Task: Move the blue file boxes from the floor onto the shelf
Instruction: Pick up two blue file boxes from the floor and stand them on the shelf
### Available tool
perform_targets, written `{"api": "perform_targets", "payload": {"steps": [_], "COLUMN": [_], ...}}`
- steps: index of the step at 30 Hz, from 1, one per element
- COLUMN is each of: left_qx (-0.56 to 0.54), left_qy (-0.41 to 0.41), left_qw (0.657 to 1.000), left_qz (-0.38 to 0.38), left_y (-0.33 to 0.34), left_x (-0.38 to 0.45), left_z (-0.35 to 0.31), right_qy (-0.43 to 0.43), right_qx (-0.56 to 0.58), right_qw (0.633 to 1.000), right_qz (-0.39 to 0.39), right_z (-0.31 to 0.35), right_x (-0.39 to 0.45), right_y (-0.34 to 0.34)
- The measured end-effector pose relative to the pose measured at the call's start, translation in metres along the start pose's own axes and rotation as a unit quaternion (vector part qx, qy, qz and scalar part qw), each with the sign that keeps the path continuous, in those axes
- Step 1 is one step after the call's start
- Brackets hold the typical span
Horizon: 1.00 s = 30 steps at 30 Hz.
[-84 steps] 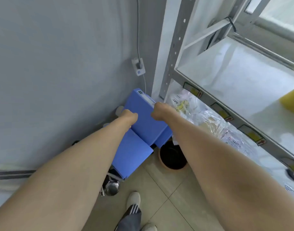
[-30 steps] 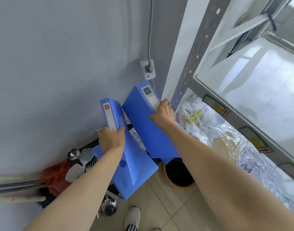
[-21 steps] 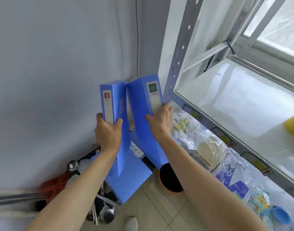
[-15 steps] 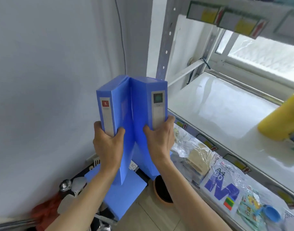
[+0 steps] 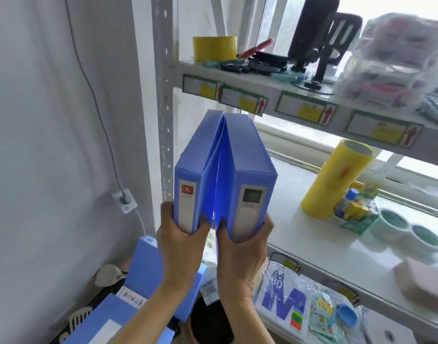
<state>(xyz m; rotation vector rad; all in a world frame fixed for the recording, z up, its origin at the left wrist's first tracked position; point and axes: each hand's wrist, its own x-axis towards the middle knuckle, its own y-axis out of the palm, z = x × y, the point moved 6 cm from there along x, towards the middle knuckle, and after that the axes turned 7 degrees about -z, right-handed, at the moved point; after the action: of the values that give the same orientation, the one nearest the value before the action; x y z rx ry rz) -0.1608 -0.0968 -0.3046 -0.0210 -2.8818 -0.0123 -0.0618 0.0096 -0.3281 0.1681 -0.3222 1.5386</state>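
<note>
In my grip: two upright blue plastic file boxes, spines toward me. My left hand (image 5: 179,240) clamps the spine end of the red-labelled blue box (image 5: 195,170); my right hand (image 5: 241,247) clamps the dark-labelled blue box (image 5: 247,175). The two meet at their far ends and gape at the near ends, raised in front of the white middle shelf board (image 5: 319,234).

Below, on the floor: at least two more blue file boxes (image 5: 148,271), one round black-lined tub (image 5: 208,321).

Bottom shelf: one bagged A4 paper ream (image 5: 282,296).

Middle shelf: one yellow cylinder (image 5: 334,180), leaning; two green tape rolls (image 5: 409,227).

Beside the boxes, left: one perforated grey steel upright (image 5: 164,95).

Top shelf: one yellow tape roll (image 5: 214,47), two black stands (image 5: 319,40).
</note>
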Motion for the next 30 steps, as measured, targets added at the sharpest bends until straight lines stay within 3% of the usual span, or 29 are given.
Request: {"api": "perform_targets", "payload": {"steps": [11,16,30], "left_qx": [-0.036,-0.032,-0.051], "left_qy": [0.051,0.059,0.030], "left_qw": [0.993,0.988,0.976], "left_qz": [0.096,0.137,0.209], "left_y": [0.116,0.158,0.186], "left_x": [0.085,0.114,0.139], "left_z": [0.026,0.034,0.063], "right_qy": [-0.063,-0.052,-0.063], "right_qx": [0.068,0.077,0.046], "right_qw": [0.995,0.994,0.996], "right_qz": [-0.036,-0.062,-0.053], "right_z": [-0.006,-0.023,-0.050], "right_x": [0.081,0.114,0.130], "right_y": [0.098,0.130,0.151]}}
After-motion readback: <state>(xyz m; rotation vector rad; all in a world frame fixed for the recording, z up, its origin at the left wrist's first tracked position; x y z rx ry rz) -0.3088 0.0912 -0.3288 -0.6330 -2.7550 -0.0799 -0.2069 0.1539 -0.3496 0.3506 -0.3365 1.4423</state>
